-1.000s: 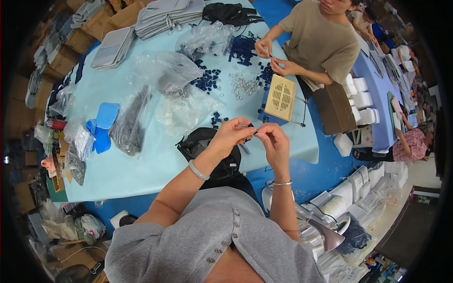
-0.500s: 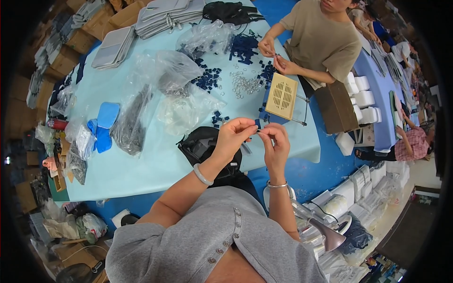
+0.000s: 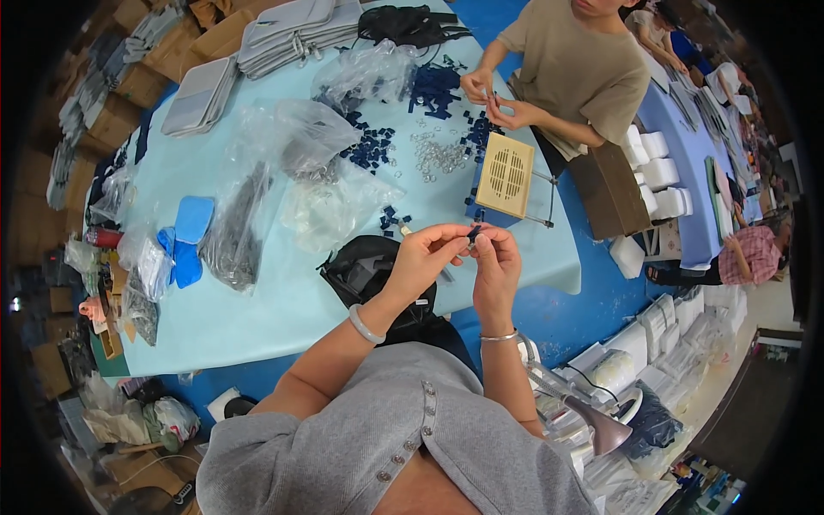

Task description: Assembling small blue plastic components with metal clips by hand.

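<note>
Near a black bag (image 3: 360,260), its pale label (image 3: 420,301) unreadable, both hands (image 3: 422,260) (image 3: 497,273) together, pinching a navy tab (image 3: 474,233)

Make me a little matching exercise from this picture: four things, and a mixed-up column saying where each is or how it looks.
1. Small piece
2. Slotted box
3. Bag
4. Shiny bits

A. Scattered on the table
B. Black, by the near edge
C. Pinched between left hand and right hand
D. Beige front, blue side

Pairs: 1-C, 2-D, 3-B, 4-A
</note>
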Demonstrator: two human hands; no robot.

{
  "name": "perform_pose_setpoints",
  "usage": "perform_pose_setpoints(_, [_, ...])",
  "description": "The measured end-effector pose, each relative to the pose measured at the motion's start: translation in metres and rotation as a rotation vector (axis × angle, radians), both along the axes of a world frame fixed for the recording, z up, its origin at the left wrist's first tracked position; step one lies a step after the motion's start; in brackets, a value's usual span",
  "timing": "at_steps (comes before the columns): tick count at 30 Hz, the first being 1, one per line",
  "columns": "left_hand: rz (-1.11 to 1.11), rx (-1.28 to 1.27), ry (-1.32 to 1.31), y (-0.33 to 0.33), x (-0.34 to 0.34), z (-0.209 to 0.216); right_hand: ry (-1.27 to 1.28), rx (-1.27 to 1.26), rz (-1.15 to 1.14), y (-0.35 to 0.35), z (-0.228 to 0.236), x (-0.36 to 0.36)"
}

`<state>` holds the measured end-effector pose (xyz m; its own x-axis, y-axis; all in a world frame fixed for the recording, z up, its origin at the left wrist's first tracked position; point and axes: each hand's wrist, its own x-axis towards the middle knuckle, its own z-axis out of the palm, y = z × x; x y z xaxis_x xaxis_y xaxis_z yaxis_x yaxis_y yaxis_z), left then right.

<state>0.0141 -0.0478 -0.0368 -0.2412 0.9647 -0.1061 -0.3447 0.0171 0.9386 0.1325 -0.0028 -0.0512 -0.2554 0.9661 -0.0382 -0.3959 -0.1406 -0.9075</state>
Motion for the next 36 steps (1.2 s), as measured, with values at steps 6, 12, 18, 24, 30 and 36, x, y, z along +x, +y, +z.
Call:
perform_pose_setpoints(6, [0.03,-0.01,0.008,0.002,0.003,0.001,-0.027,0.027,-0.093,-0.003,-0.001,-0.002])
perform_pose_setpoints(12, [0.025,0.014,0.098,0.0,0.003,-0.002,-0.088,0.055,-0.166,-0.004,0.004,-0.002])
perform_pose_setpoints(18, [0.027,0.023,0.156,0.0,0.002,0.003,-0.137,0.063,-0.134,-0.005,0.009,0.002])
perform_pose_setpoints(24, [0.066,0.041,0.142,0.001,0.002,-0.001,-0.082,0.021,-0.1,-0.008,0.025,-0.003])
perform_pose_setpoints(30, [0.047,0.054,0.136,0.0,0.003,0.004,0.028,-0.12,0.06,-0.004,0.009,0.008])
perform_pose_setpoints(36, [0.028,0.054,0.202,0.0,0.001,0.007,-0.185,-0.011,0.02,-0.002,0.008,0.01])
